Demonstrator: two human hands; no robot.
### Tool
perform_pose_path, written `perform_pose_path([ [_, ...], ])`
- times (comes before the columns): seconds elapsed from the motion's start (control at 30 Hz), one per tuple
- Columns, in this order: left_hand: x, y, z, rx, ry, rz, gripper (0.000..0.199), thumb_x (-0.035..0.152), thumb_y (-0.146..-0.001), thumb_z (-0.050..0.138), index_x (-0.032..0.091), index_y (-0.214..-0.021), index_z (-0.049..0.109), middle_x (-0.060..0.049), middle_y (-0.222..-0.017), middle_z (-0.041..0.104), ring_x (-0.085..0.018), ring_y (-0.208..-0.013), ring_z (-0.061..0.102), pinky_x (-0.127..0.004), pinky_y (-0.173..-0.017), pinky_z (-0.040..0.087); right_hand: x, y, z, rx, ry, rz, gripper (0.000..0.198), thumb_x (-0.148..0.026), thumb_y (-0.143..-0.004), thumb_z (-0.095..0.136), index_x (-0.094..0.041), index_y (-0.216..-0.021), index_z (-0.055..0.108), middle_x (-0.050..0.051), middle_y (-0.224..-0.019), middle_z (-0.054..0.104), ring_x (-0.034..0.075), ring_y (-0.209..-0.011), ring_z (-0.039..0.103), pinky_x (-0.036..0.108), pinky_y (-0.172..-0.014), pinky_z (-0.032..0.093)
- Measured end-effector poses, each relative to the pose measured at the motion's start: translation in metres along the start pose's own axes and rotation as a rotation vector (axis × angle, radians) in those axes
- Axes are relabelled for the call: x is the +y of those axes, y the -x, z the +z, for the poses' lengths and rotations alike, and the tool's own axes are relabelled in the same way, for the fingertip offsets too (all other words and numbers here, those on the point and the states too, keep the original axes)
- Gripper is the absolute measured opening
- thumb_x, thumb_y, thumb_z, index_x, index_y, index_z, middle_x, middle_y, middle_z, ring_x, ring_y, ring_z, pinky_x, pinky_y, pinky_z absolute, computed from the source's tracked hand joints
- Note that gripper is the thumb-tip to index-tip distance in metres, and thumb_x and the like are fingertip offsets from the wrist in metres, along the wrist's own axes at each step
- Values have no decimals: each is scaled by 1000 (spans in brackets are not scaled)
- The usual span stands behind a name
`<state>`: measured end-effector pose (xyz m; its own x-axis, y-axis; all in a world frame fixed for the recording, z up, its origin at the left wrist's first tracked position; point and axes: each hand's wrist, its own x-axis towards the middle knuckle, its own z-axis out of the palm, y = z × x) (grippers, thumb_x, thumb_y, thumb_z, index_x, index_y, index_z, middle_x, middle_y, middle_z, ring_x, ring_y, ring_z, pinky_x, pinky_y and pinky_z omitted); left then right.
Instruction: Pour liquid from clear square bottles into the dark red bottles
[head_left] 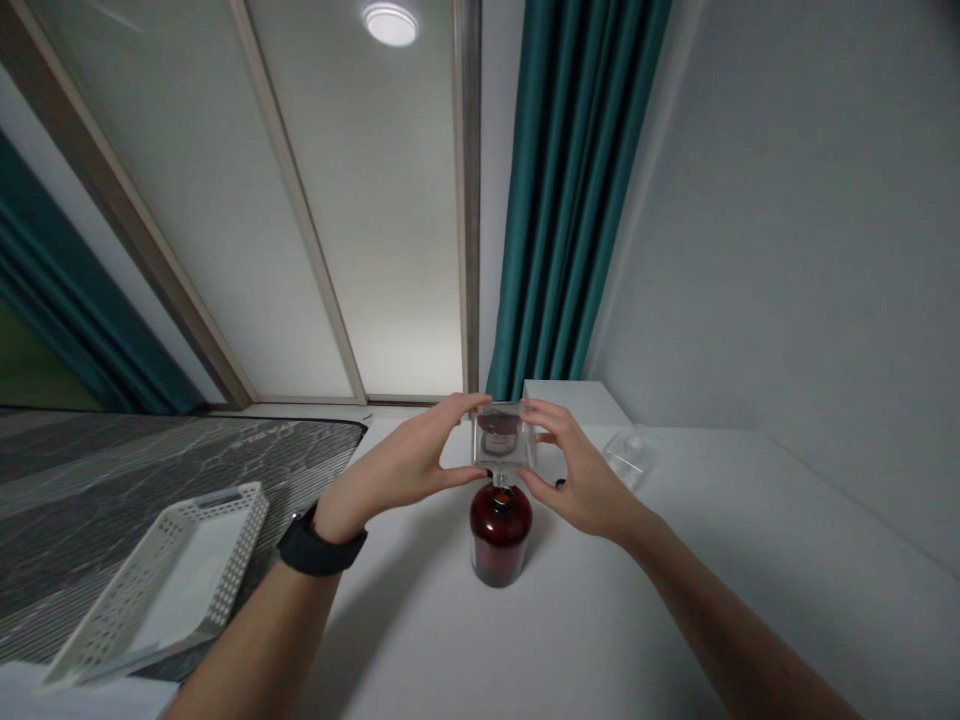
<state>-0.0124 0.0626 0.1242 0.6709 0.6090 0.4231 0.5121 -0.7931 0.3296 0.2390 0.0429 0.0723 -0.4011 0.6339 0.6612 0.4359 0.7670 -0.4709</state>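
At the centre of the head view, above a white table (570, 640), both hands are engaged on one clear box-like piece (517, 455). The left hand (420, 455), with a black wristband (322, 542) at its wrist, grips the left side between thumb and fingers, parted to about the height of the piece. The right hand (581, 475) grips the right side likewise, thumb low and fingers high. The piece sits directly over the neck of a dark red bottle (500, 535) standing upright on the table; whether the two touch cannot be told. Dark red with a paler patch shows through the piece; any lettering there is too small to read. A second clear object (630, 455) lies beyond the right hand, near a white box (577, 402). A white perforated basket (251, 510) lies at left on a grey patterned surface (300, 455).
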Motion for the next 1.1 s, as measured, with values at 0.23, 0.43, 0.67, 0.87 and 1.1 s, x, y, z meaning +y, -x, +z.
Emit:
perform_pose_path([
  [0.23, 3, -1, -2, 5, -11, 9, 72, 42, -87, 73, 29, -147, 35, -12, -146, 52, -31, -126, 59, -50, -105, 52, -3, -1, -1, 3, 10, -12, 66, -11, -86, 63, -34, -143, 37, 11, -149, 41, 30, -142, 40, 57, -111, 47],
  [0.43, 3, -1, -3, 6, 0, 11, 72, 42, -86, 74, 28, -146, 37, -12, -146, 53, -30, -128, 57, -49, -106, 51, -3, -1, -1, 6, 11, -24, 66, -10, -86, 63, -33, -142, 37, 12, -148, 41, 31, -141, 41, 58, -111, 47],
  [0.67, 6, -2, -4, -4, -2, 24, 69, 43, -88, 72, 29, -145, 36, -12, -146, 52, -30, -129, 57, -50, -106, 51, -5, -2, -2, 9, 20, -33, 66, -10, -85, 63, -34, -141, 37, 12, -148, 41, 31, -141, 42, 59, -110, 48],
  [0.87, 7, -3, -5, 7, -20, 29, 68, 40, -87, 73, 28, -144, 38, -11, -145, 53, -30, -131, 55, -49, -109, 49, -4, -2, -2, 13, 24, -34, 65, -10, -86, 62, -34, -141, 37, 11, -149, 41, 31, -142, 41, 58, -111, 47],
  [1.1, 10, -3, -6, 1, -44, 25, 69, 36, -86, 74, 26, -143, 37, -12, -145, 53, -30, -131, 55, -48, -109, 48, -3, -2, -2, 24, 35, -59, 63, -12, -86, 63, -32, -140, 37, 13, -149, 41, 30, -142, 41, 59, -111, 46],
])
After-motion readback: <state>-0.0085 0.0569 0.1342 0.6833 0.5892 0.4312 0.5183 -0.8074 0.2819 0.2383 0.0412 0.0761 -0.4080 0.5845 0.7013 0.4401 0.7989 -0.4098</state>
